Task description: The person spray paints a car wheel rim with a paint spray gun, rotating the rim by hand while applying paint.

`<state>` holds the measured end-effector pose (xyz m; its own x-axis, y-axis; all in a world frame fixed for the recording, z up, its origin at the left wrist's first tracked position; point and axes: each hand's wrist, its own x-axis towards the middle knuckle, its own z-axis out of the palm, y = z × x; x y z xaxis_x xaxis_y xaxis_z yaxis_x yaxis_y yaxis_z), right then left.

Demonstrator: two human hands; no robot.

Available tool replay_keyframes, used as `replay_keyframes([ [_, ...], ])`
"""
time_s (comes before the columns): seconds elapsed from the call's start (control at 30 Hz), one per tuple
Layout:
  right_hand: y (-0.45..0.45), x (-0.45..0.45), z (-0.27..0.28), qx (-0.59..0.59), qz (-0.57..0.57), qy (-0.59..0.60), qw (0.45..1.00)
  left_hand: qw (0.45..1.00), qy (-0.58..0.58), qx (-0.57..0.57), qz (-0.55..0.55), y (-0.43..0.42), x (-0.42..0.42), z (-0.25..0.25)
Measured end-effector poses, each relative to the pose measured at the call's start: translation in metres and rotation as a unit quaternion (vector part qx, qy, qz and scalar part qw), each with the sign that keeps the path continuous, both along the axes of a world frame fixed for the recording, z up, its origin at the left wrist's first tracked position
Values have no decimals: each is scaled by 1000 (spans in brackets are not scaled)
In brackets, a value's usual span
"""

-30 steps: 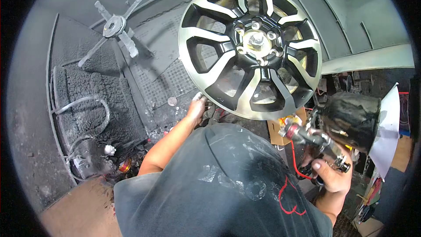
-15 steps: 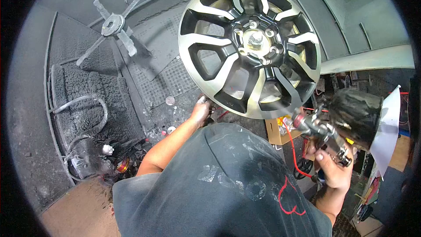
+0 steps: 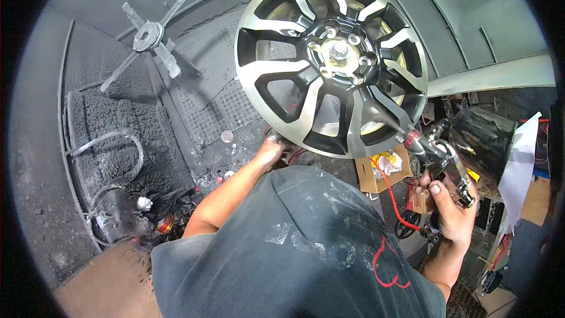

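Note:
A black and silver alloy wheel (image 3: 259,68) lies face up in front of me, its lug holes and centre bore toward the camera. My right hand (image 3: 450,209) is closed around a paint spray gun (image 3: 438,162) at the wheel's lower right. A faint mist leaves the nozzle across the spokes. The gun carries a large dark cup (image 3: 479,144), and a red hose (image 3: 397,203) runs close by. My left hand (image 3: 272,152) is at the wheel's lower left edge; its fingers are mostly hidden, so I cannot tell whether they grip anything.
A paint-crusted four-armed stand (image 3: 150,38) rises at the upper left. Below it are a dark textured filter pad (image 3: 118,118) and a grey hose (image 3: 138,147). An open cardboard box (image 3: 368,179) sits under the wheel's near edge. A white sheet (image 3: 521,171) is beside the cup.
The wheel has turned slightly counterclockwise. The spray gun and my right hand have shifted a little to the right. My left hand stays at the wheel's lower left edge.

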<state>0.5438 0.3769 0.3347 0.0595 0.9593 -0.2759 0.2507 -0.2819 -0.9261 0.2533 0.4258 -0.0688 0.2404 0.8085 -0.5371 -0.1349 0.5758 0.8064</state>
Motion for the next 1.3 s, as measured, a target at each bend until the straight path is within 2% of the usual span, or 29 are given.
replay_keyframes([
  [0.03,0,0,5,-33,-8,-43,998,1000,0,0,-1,4,-3,8],
  [0.1,2,0,4,-30,-9,-53,998,987,-40,-33,155,19,-12,20],
  [0.13,2,-1,4,-27,-11,-62,998,983,-24,-6,184,24,-15,17],
  [0.2,1,-3,2,-20,-7,-45,999,980,-30,-26,195,28,-19,14],
  [0.27,1,-8,0,-6,5,-11,1000,981,-16,-43,187,25,-19,14],
  [0.47,-2,-15,20,-96,28,42,994,984,-10,-55,170,13,-9,17],
  [0.57,-2,-17,13,-54,0,46,998,986,-55,-39,149,4,-5,-13],
  [0.67,-6,-18,7,-58,-16,20,998,982,-67,-76,160,2,4,15],
  [0.7,-6,-19,7,-55,-5,30,998,981,-114,-88,128,4,1,10],
  [0.73,-7,-20,7,-53,6,40,998,981,-113,-88,130,1,3,4],
  [0.8,-7,-20,6,-40,64,88,993,988,-42,-40,143,-3,11,7],
  [0.87,-11,-23,9,-38,84,69,993,992,-26,-39,115,-6,9,15],
  [0.97,-11,-21,8,-56,81,72,992,994,-8,-77,77,-7,13,28],
  [1.03,-12,-20,3,-8,39,40,998,998,6,-48,37,-7,12,24],
  [1.17,-11,-9,-3,16,13,-29,999,993,-17,-80,90,2,4,17],
  [1.23,-12,-9,1,-2,18,-9,1000,981,-35,-77,174,9,-2,22],
  [1.3,-18,-11,0,-23,11,32,999,984,-21,-60,167,13,-8,13],
])
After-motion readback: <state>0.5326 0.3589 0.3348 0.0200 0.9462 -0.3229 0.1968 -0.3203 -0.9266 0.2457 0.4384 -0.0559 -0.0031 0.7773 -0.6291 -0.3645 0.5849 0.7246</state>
